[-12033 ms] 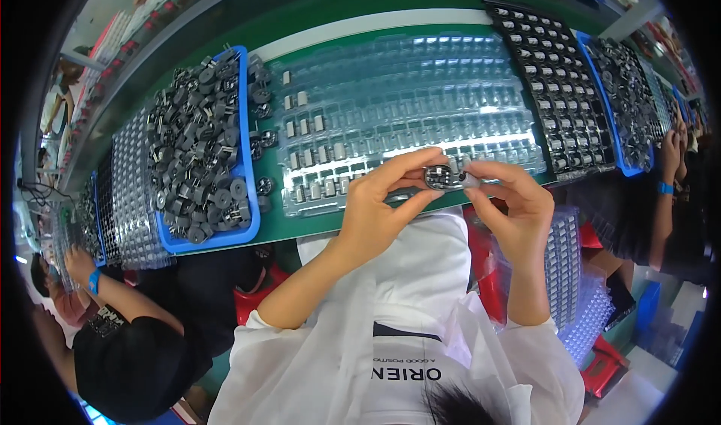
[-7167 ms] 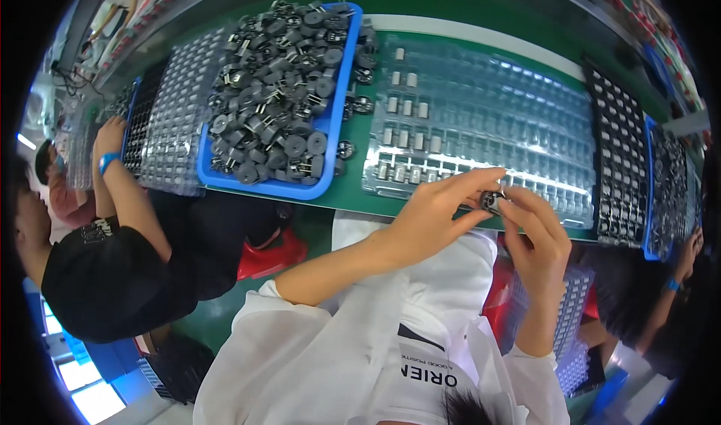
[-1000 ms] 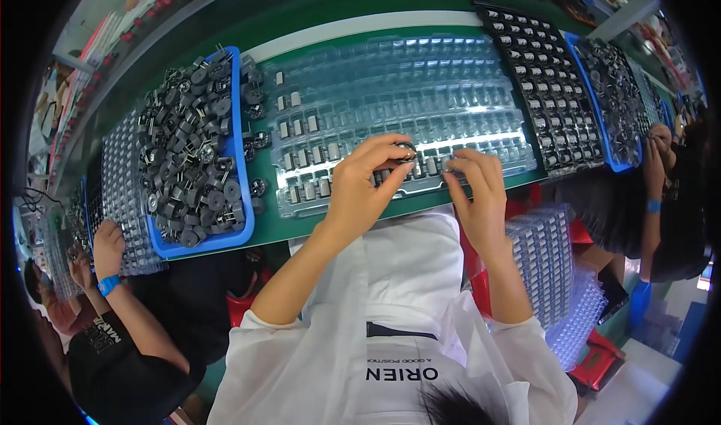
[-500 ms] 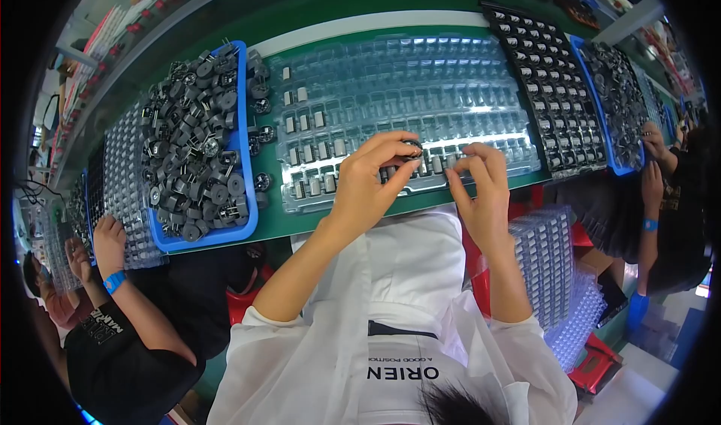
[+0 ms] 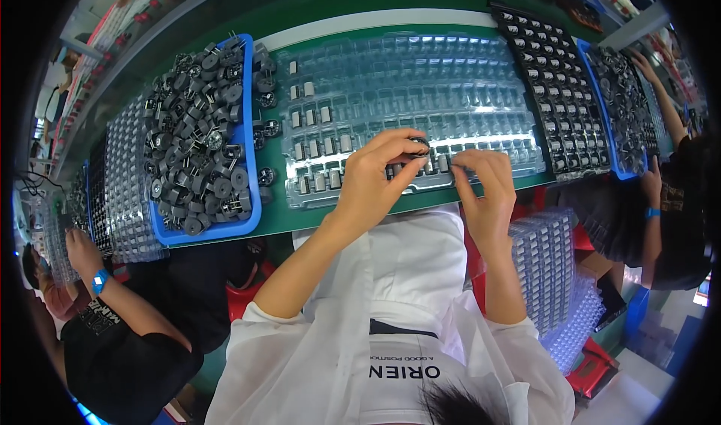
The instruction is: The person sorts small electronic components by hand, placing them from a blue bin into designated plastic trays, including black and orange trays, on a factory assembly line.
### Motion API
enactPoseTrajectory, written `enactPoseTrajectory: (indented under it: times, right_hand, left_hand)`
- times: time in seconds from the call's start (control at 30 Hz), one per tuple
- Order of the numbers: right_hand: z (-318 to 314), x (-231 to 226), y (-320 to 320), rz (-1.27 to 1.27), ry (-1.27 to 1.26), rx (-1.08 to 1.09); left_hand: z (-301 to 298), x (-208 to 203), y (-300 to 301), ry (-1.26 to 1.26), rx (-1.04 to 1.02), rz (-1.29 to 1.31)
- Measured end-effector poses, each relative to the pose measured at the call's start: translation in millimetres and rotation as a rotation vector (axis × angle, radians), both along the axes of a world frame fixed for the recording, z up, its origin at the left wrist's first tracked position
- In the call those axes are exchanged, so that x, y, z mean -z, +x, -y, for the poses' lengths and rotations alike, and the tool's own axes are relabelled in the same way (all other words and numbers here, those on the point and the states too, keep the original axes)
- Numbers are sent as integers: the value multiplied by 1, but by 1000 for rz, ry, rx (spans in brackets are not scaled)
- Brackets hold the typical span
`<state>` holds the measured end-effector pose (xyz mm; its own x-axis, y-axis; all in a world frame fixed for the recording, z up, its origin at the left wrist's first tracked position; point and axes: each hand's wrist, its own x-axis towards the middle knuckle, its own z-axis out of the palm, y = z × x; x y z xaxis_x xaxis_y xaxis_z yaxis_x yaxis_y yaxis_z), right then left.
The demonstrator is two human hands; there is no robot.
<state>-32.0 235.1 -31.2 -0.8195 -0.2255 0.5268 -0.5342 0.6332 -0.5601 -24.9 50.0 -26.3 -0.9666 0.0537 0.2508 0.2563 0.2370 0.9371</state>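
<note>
Between the thumb and forefinger of my left hand (image 5: 375, 181) is a small round dark component (image 5: 420, 147) with shiny metal on it. It is held just over the front row of a clear plastic tray (image 5: 390, 76) with many pockets. My right hand (image 5: 487, 192) is at the same row, thumb and forefinger drawn together beside a small silver-and-dark component (image 5: 443, 163). Whatever is between those fingertips is hidden. Similar parts (image 5: 317, 180) sit in pockets at the tray's left side. My left fingers cover some of the front row.
Left of the tray stands a blue bin (image 5: 254, 125) heaped with dark round components (image 5: 199, 136); several lie loose beside it. A filled black tray (image 5: 559, 102) and another blue bin (image 5: 610, 136) are to the right. Co-workers (image 5: 128, 335) sit on both sides. Stacked trays (image 5: 544, 267) stand lower right.
My right thumb and forefinger have drawn closer together at the front row. My left hand still holds the round component, slightly shifted. The left co-worker's hand has moved left and down.
</note>
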Motion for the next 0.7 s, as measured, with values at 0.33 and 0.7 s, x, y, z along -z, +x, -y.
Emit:
enactPoseTrajectory:
  times: [0.33, 0.7]
  right_hand:
    - [7, -41, 6, 478, -589, -186]
    - [8, -45, 13, 73, -258, -309]
  left_hand:
    - [7, -17, 18, 194, 86, 113]
    - [3, -21, 34, 135, 43, 17]
